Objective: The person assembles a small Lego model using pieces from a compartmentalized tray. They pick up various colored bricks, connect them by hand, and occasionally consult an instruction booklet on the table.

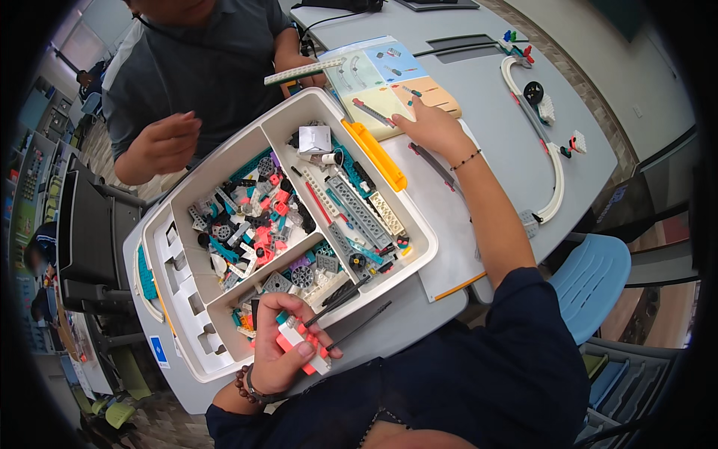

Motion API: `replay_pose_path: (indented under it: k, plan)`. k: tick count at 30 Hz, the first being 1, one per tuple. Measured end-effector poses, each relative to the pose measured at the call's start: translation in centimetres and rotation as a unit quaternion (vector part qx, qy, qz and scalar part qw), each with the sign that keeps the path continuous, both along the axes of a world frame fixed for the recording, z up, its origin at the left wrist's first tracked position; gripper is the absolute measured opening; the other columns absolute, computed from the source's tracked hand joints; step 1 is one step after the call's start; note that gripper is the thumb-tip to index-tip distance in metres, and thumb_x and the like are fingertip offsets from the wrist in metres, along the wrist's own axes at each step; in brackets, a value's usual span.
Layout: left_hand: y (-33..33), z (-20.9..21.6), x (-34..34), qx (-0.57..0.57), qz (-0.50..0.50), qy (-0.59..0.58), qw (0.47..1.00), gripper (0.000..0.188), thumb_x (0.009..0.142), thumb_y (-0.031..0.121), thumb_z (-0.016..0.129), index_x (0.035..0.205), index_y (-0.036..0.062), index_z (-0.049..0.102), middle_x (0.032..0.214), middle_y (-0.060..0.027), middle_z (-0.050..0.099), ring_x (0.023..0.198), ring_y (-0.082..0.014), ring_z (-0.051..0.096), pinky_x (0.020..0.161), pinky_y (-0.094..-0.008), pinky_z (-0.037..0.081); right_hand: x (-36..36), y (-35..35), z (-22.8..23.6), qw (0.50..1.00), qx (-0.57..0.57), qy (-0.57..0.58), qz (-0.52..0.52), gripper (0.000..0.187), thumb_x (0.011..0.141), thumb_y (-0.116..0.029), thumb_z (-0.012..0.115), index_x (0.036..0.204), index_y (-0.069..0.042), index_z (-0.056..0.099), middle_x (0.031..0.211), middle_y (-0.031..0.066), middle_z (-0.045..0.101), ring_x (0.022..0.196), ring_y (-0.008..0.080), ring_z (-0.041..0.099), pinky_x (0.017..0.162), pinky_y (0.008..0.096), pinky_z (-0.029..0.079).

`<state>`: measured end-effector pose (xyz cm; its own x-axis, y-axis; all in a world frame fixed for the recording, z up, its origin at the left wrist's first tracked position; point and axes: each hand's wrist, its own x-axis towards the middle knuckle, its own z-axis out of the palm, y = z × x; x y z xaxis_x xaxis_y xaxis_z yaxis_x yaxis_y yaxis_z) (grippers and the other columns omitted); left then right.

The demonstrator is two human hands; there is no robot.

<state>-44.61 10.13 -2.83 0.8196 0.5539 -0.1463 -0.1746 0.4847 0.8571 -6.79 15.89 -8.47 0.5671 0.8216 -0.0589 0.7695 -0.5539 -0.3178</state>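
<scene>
Left hand [278,358] grasps a small brick model [292,335], white and coral with a teal tip [281,317] and two thin black rods [360,325], held at the near edge of the parts box [417,243]. Its rods point far right; the model's own long axis runs far left to near right. Right hand [435,131] lies over the booklet [366,91]; whether gripping, I cannot tell

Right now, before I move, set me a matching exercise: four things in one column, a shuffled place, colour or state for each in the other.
1. left hand
2. right hand
3. parts bin
4. chair

A. light blue, beside the table
B. gripping a block build
C. white, with compartments
D. over the open booklet

Pairs: 1-B, 2-D, 3-C, 4-A
</scene>
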Motion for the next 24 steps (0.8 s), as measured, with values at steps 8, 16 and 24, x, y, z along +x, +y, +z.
replay_pose_path:
  k: [8, 16, 24]
  plan:
    - [0.0, 0.0, 0.1, 0.004, 0.0, 0.0, 1.0, 0.043, 0.076, 0.005, 0.057, 0.106, 0.0105, 0.027, 0.09, -0.0091, 0.04, 0.073, -0.0235, 0.059, 0.068, -0.0381, 0.052, -0.3, -0.1, 0.2, 1.0, -0.001, 0.003, -0.01, 0.071, 0.079, -0.049, 0.045, 0.123, 0.006, 0.036, 0.088, 0.0185, 0.061, 0.084, 0.0274, 0.061, 0.068, 0.0355, 0.048]
    - [0.0, 0.1, 0.1, 0.003, 0.004, -0.002, 1.0, 0.042, 0.076, 0.005, 0.056, 0.106, 0.0106, 0.028, 0.09, -0.0093, 0.04, 0.073, -0.0226, 0.058, 0.068, -0.0385, 0.052, -1.6, -0.2, 0.6, 1.0, -0.019, -0.017, -0.011, 0.061, 0.084, -0.044, 0.041, 0.12, 0.004, 0.036, 0.088, 0.0175, 0.061, 0.082, 0.0281, 0.061, 0.063, 0.0379, 0.049]
    - [-0.5, 0.5, 0.7, 0.018, 0.05, 0.047, 0.997, 0.046, 0.07, 0.019, 0.066, 0.097, 0.01, 0.03, 0.084, -0.0076, 0.04, 0.063, -0.0193, 0.056, 0.058, -0.0376, 0.055, -1.9, -0.8, 0.9, 0.999, -0.012, -0.03, -0.015, 0.063, 0.084, -0.043, 0.041, 0.124, 0.004, 0.033, 0.095, 0.0188, 0.06, 0.086, 0.0288, 0.06, 0.064, 0.0381, 0.049]
